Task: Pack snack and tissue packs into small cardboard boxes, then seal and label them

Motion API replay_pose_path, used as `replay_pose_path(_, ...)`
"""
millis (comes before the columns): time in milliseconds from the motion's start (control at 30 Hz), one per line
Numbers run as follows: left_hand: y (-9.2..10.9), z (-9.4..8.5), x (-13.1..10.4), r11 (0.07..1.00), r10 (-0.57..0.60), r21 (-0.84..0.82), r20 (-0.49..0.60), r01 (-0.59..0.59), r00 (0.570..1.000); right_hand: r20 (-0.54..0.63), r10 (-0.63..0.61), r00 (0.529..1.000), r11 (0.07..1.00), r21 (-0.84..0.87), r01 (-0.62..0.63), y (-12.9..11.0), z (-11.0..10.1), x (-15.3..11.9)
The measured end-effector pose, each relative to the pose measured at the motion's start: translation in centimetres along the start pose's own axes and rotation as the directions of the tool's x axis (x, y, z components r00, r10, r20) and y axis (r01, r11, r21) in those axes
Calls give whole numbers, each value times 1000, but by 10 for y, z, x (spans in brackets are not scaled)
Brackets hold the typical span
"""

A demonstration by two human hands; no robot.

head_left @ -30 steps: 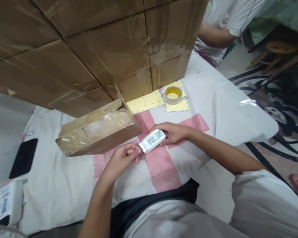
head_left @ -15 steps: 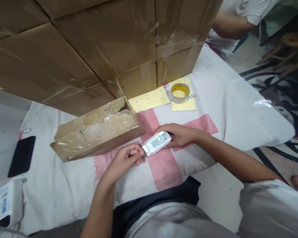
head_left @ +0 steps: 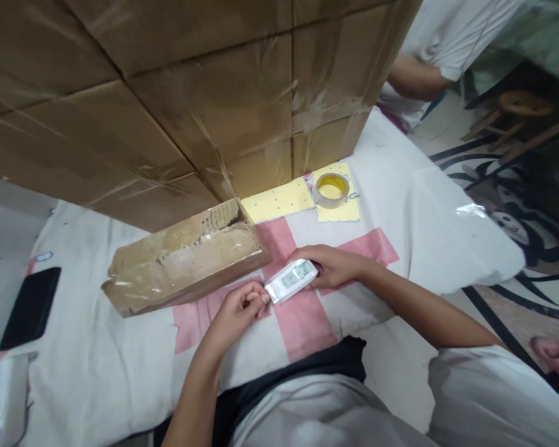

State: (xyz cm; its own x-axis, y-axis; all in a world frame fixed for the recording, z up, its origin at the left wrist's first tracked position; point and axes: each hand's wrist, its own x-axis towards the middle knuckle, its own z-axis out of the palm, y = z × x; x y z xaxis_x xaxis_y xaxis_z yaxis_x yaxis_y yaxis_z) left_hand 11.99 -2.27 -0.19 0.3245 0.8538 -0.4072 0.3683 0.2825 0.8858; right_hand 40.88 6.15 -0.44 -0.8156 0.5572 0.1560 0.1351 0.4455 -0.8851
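My right hand (head_left: 333, 266) is wrapped round the far end of a small white box-shaped object (head_left: 292, 280), which has a window on top showing green and white. What exactly it is, I cannot tell. My left hand (head_left: 242, 305) is closed in a pinch at the object's near-left end, its thumb and forefinger close against that end. Whatever lies between those fingers is too small or hidden to make out. Just beyond my left hand lies a long cardboard box (head_left: 186, 264) covered with clear tape.
Large taped cartons (head_left: 181, 112) stand stacked behind. A tape roll (head_left: 331, 189) rests on yellow dotted paper (head_left: 338, 214). On the cloth (head_left: 97, 372) at left lie a black phone-like slab (head_left: 30, 308) and a white labelled box (head_left: 4, 397). Another person's arm (head_left: 417, 77) shows at upper right, near a stool (head_left: 524, 102).
The view has shifted a little, so the scene sits slightly lower and further left. Both hands keep nearly the same pose at the white object.
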Motion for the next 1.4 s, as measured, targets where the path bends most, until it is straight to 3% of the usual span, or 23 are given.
replay_pose_path(100, -11, -1, 1, 999, 18, 37, -122, -13, 992, -22, 5, 1000, 1000, 27, -4, 6, 1, -1)
replay_pose_path(267, -13, -14, -2, 990, -41, -136, -95, 28, 995, -105, 10, 994, 994, 111, 2, 6, -3, -3)
replay_pose_path(367, -15, -17, -3, 979, -17, -203, -160, -16, 987, -247, 26, 969, 996, 85, -5, -4, -18, -18)
replay_pose_path(433, -19, -15, -3, 972, 0, -231, -184, -43, 983, -403, 52, 914, 999, 23, -47, -10, -35, -38)
replay_pose_path(500, -24, -14, -2, 967, 23, -246, -183, -68, 983, -609, 98, 787, 990, -19, -139, -11, -57, -62)
replay_pose_path(533, -27, -13, -1, 964, 30, -254, -178, -75, 984, -722, 129, 680, 977, -25, -211, -9, -69, -73)
replay_pose_path(633, -31, -15, 1, 953, 45, -287, -169, -93, 985, -948, 172, 268, 895, 36, -444, 7, -112, -92)
replay_pose_path(667, -32, -16, 1, 950, 49, -297, -166, -98, 985, -973, 169, 158, 864, 69, -499, 14, -126, -94)
replay_pose_path(700, -32, -16, 1, 947, 55, -304, -168, -105, 984, -983, 167, 80, 836, 98, -540, 22, -139, -93)
replay_pose_path(733, -31, -16, 1, 945, 60, -309, -169, -111, 984, -985, 169, 30, 811, 121, -572, 30, -151, -90)
replay_pose_path(867, -28, -12, -1, 938, 59, -323, -207, -125, 977, -971, 218, -96, 689, 223, -689, 53, -179, -75)
replay_pose_path(967, -27, -9, -1, 931, 65, -334, -242, -146, 968, -949, 255, -186, 573, 304, -761, 58, -183, -67)
replay_pose_path(1067, -26, -10, -1, 929, 68, -345, -187, -130, 980, -941, 246, -234, 509, 331, -795, 47, -177, -59)
replay_pose_path(1167, -23, -8, -6, 907, 68, -394, -212, -148, 975, -964, 171, -202, 523, 263, -811, 20, -153, -45)
replay_pose_path(1200, -21, -7, -9, 897, 70, -410, -239, -166, 969, -978, 138, -156, 551, 206, -809, 7, -139, -38)
replay_pose_path(1233, -18, -5, -12, 889, 74, -421, -262, -183, 962, -991, 107, -76, 596, 125, -793, -8, -122, -30)
replay_pose_path(1267, -14, -4, -17, 884, 77, -423, -285, -197, 955, -996, 81, 27, 648, 32, -761, -23, -102, -22)
replay_pose_path(1333, -5, -3, -26, 889, 91, -389, -366, -241, 926, -915, -42, 402, 836, -252, -488, -57, -57, -2)
replay_pose_path(1367, 0, -3, -32, 897, 101, -353, -420, -265, 902, -830, -97, 549, 889, -321, -327, -74, -35, 8)
replay_pose_path(1400, 5, -3, -37, 908, 112, -308, -478, -285, 871, -738, -145, 659, 922, -343, -180, -89, -14, 19)
